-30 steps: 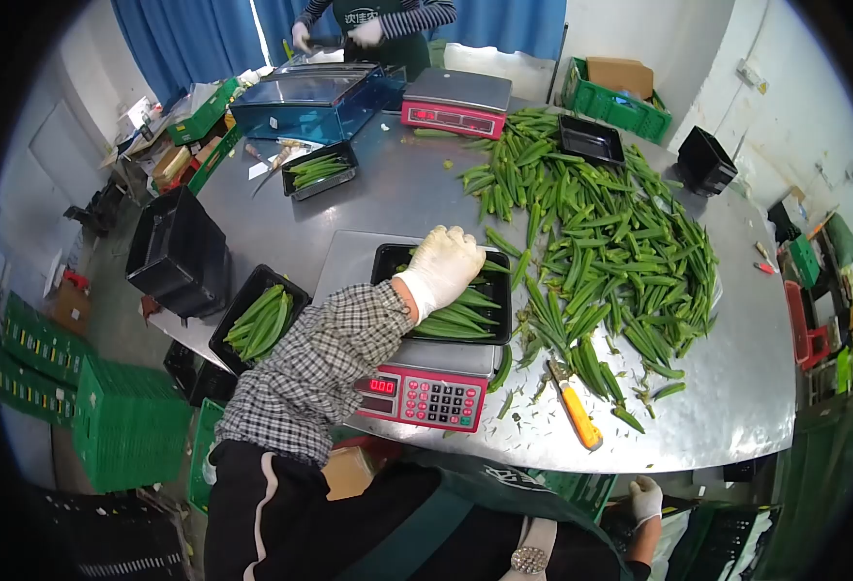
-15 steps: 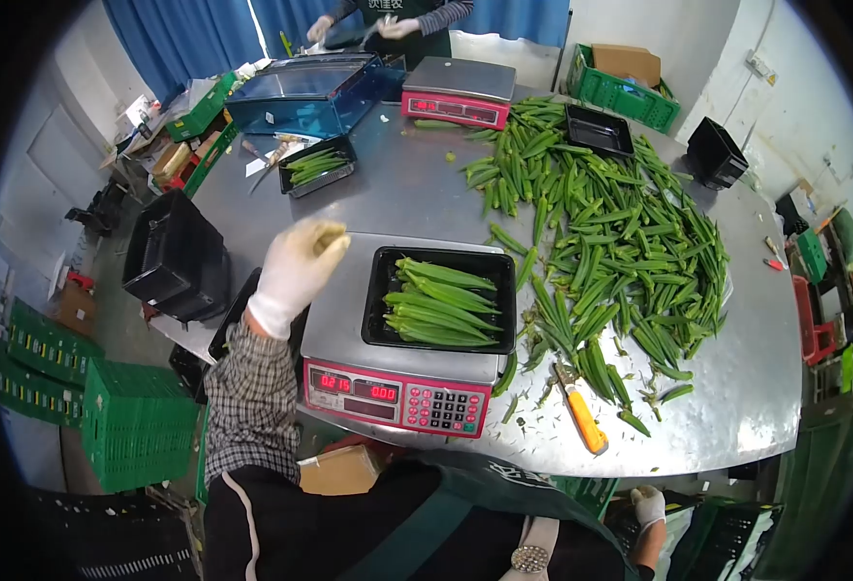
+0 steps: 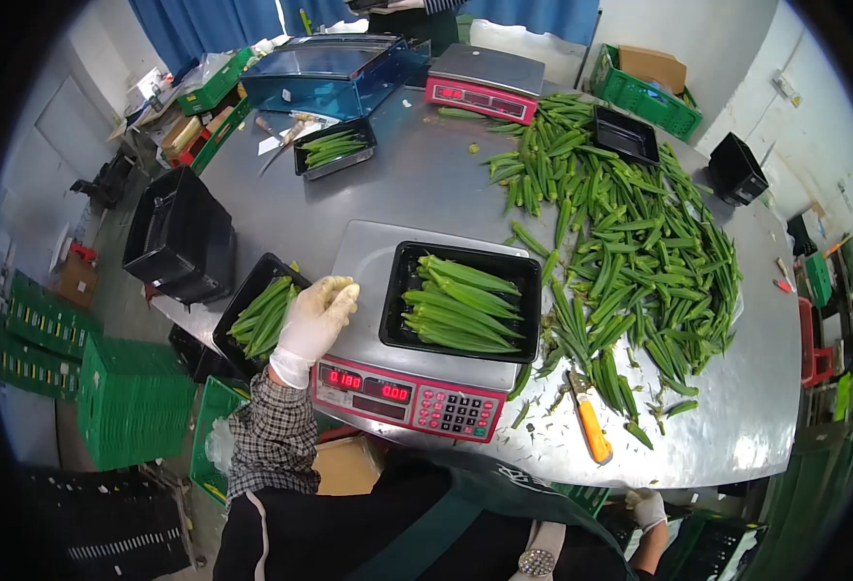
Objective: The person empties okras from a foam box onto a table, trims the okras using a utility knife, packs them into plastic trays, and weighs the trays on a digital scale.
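My left hand [image 3: 318, 320], in a white glove, is at the left edge of the scale [image 3: 364, 261], its fingers loosely bent and thumb slightly apart, with nothing visible between them. It partly covers a black tray of okra [image 3: 264, 315]. On the scale sits another black tray [image 3: 397, 334] with a row of okra [image 3: 463, 302]; the red display [image 3: 368, 384] reads 0.180 and 0.00. My right hand [image 3: 647, 510], gloved, is low beyond the table's front edge, fingers curled; what they hold, if anything, is hidden.
A large okra heap [image 3: 630, 242] covers the right side, with a yellow-handled knife [image 3: 593, 426] before it. Behind stand a second scale [image 3: 485, 82], a blue-lidded machine [image 3: 325, 73] and a small okra tray [image 3: 335, 150]. Black trays [image 3: 180, 237] are stacked left. A co-worker [image 3: 417, 24] stands opposite.
My left hand has withdrawn from over the scale's tray to its left side, then dropped lower, its fingers drawing closer together. The display went from 0.215 to 0.180. The view has shifted slightly.
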The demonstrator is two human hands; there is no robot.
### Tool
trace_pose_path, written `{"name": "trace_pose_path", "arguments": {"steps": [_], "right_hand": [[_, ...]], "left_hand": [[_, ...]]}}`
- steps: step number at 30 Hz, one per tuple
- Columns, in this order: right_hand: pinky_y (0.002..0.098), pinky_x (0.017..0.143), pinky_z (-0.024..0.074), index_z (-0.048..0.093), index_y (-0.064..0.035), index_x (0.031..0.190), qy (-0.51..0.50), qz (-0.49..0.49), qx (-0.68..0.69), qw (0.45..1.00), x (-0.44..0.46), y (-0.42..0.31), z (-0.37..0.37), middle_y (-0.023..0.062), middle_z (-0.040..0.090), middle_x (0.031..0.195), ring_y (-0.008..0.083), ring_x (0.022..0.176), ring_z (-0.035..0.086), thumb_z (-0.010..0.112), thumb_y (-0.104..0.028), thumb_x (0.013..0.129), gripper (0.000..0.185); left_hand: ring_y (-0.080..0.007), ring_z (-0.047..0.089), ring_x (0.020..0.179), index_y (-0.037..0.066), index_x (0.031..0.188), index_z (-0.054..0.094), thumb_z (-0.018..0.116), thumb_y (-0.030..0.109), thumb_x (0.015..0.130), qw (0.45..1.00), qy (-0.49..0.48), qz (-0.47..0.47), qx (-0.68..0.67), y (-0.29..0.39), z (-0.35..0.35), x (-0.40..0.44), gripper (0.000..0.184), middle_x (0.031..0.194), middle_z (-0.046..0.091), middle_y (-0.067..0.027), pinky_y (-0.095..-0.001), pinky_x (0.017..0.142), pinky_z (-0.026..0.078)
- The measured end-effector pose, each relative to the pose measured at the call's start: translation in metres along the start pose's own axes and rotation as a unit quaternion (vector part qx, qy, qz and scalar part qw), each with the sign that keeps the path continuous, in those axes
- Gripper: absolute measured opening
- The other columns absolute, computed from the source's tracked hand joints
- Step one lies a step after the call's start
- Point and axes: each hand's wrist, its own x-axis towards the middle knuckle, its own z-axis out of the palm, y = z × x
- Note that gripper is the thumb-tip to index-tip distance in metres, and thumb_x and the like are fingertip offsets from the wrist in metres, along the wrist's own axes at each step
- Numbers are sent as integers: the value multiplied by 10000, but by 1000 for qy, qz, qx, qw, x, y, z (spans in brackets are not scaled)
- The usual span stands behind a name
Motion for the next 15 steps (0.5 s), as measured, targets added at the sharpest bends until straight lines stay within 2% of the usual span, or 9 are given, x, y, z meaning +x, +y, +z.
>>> {"name": "trace_pose_path", "arguments": {"steps": [3, 4, 5, 6, 8, 9, 12, 15], "right_hand": [[268, 518, 422, 606, 30, 742, -14, -12, 70, 997, 3, -4, 6, 52, 576, 641, 123, 553, 516, 584, -45, 793, 93], [273, 517, 453, 603, 59, 782, -30, -25, 44, 998, 14, 8, 7, 85, 590, 651, 147, 553, 544, 587, -50, 800, 112], [279, 516, 484, 600, 89, 823, -45, -38, 18, 998, 25, 22, 7, 119, 605, 660, 171, 553, 572, 590, -55, 807, 146], [279, 506, 485, 599, 94, 798, -36, -23, 9, 999, 32, 24, 8, 125, 606, 650, 175, 541, 575, 590, -56, 807, 150], [271, 502, 489, 602, 110, 752, -34, 0, -11, 999, 44, 31, 6, 134, 609, 636, 178, 533, 588, 598, -64, 809, 184], [310, 500, 491, 614, 40, 724, -27, -8, -66, 997, 47, 36, 5, 113, 601, 601, 192, 525, 587, 575, -57, 782, 120], [352, 648, 456, 625, -24, 849, -29, -34, -108, 993, 54, 54, 7, 103, 620, 701, 198, 693, 584, 533, -136, 817, 149], [394, 796, 422, 637, -89, 973, -39, -117, -217, 968, 61, 92, 13, 93, 639, 801, 205, 862, 581, 490, -215, 851, 229]], "left_hand": [[-124, 594, 647, -25, 1014, 593, 555, 295, 870, 999, -20, -16, 35, 0, 0, 5, 353, 742, 635, -87, -249, 595, 474], [-132, 586, 616, -28, 1011, 591, 573, 345, 853, 997, -77, 1, 12, -12, 7, 11, 405, 724, 627, -89, -251, 585, 469], [-132, 581, 582, -26, 1004, 581, 579, 378, 847, 986, -149, -41, 59, 20, 11, 3, 434, 711, 616, -83, -259, 550, 468], [-134, 575, 547, -26, 1015, 555, 566, 380, 858, 971, -223, -76, 32, 17, 20, 7, 436, 724, 612, -95, -258, 506, 459], [-160, 608, 536, -50, 1043, 515, 525, 288, 875, 958, -270, -90, 30, 1, 36, 21, 378, 776, 613, -122, -247, 461, 475], [-172, 621, 543, -64, 1057, 504, 504, 238, 877, 954, -282, -100, 3, -6, 41, 28, 352, 787, 611, -129, -246, 454, 486], [-197, 642, 637, -109, 1081, 478, 466, 142, 884, 947, -299, -113, -42, 3, 26, 47, 320, 858, 608, -139, -262, 519, 545], [-230, 643, 581, -110, 1050, 486, 460, 97, 863, 963, -238, -117, -41, 28, -13, 73, 280, 870, 610, -167, -275, 489, 550]]}}
